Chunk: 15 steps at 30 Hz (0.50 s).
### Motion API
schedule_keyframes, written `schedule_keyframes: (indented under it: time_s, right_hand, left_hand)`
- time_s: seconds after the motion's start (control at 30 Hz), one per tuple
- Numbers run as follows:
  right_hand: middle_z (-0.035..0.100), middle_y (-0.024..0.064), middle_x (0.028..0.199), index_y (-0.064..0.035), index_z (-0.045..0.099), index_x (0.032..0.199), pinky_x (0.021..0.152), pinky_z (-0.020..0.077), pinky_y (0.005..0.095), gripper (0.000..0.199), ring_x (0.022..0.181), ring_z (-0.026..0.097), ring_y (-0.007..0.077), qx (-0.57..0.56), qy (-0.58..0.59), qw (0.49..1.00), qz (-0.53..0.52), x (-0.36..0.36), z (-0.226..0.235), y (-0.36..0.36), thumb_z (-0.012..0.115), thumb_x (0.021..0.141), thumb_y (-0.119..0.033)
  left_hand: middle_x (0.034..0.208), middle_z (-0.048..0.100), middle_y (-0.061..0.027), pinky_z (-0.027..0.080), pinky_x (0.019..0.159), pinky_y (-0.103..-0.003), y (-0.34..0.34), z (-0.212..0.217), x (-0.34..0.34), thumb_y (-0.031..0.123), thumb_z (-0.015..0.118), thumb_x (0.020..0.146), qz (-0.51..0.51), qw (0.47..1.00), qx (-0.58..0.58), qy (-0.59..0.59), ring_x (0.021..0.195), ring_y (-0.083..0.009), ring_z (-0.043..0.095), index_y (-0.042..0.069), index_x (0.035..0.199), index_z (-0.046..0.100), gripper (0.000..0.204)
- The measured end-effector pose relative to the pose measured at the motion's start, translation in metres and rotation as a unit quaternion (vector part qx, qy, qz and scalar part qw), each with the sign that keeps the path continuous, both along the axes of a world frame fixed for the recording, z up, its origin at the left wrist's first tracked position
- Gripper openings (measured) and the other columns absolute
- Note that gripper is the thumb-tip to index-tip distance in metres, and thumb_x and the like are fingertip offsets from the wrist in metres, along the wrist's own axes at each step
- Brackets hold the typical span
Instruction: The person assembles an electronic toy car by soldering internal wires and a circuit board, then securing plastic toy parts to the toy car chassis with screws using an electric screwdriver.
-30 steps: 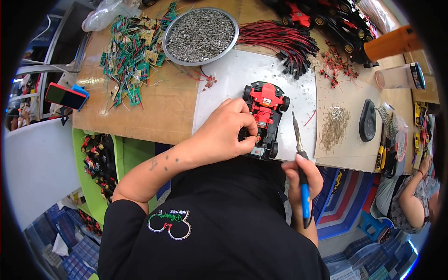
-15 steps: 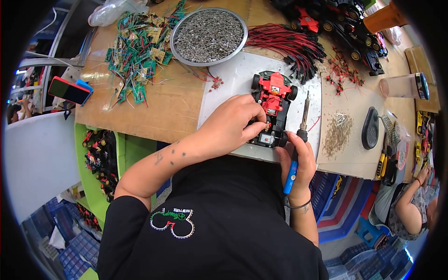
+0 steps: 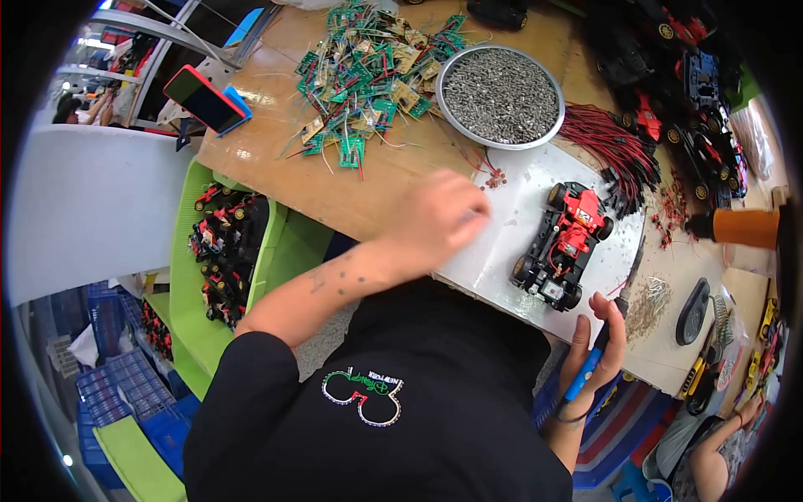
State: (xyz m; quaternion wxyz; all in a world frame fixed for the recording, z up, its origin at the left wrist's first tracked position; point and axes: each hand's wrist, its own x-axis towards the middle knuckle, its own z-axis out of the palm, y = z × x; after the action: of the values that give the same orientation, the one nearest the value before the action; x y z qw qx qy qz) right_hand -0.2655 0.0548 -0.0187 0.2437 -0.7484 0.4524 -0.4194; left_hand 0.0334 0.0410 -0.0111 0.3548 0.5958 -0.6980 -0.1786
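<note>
A toy car chassis [image 3: 577, 238], black with red parts on top and four-wheeled in shape, lies on the white board [image 3: 493, 259]. My right hand [image 3: 609, 333] grips a blue-handled soldering iron [image 3: 583, 374] beside the chassis's near end. To the left of the chassis, apart from it, my left hand [image 3: 435, 222] is smeared by motion. Its fingers look curled, but whether anything is in them is too blurred to see. Small reddish-brown parts [image 3: 495, 178] lie beyond that hand on the board.
Wired green circuit boards [image 3: 360, 92] are heaped at the back left, beside a metal bowl [image 3: 439, 99] of small metal pieces. Red-black wires [image 3: 598, 138] and car chassis [image 3: 711, 134] lie back right. A phone [image 3: 203, 99] leans left; a green bin [image 3: 272, 243] holds more chassis.
My left hand has lifted off the chassis and moved left. My right hand, with the soldering iron, has drawn away from the chassis. The whole view has shifted and turned.
</note>
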Motion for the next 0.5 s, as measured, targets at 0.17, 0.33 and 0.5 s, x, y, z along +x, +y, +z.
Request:
schedule_keyframes:
  time_s: [0.17,0.33,0.5]
  right_hand:
    - [0.070,0.0189,0.109,-0.0015,0.054,0.126,0.087,0.0531,0.0383,0.040,0.098,0.069,0.0289,-0.023,0.027,0.999,-0.010,0.008,0.006,-0.006,0.067,0.088,0.003]
    - [0.070,0.0176,0.109,-0.0010,0.055,0.126,0.089,0.0520,0.0368,0.037,0.098,0.068,0.0263,-0.026,0.022,0.999,0.006,0.019,0.012,-0.009,0.064,0.090,0.003]
    - [0.070,0.0192,0.105,-0.0019,0.057,0.123,0.089,0.0527,0.0377,0.029,0.097,0.069,0.0268,-0.052,0.027,0.997,0.058,0.024,0.024,-0.012,0.059,0.095,0.000]
  left_hand:
    - [0.081,0.066,-0.0037,0.041,0.079,-0.042,0.027,0.018,0.069,0.022,0.074,0.079,0.225,0.926,-0.046,-0.301,0.086,-0.0242,0.059,0.010,0.082,0.066,0.015]
    - [0.080,0.066,-0.0042,0.043,0.074,-0.040,0.039,0.002,0.098,0.024,0.079,0.078,0.276,0.899,0.013,-0.341,0.078,-0.0214,0.060,0.007,0.091,0.064,0.026]
    - [0.074,0.059,-0.0043,0.047,0.057,-0.029,0.045,-0.013,0.074,0.010,0.079,0.081,0.277,0.919,0.081,0.267,0.060,-0.0122,0.056,0.003,0.096,0.058,0.026]
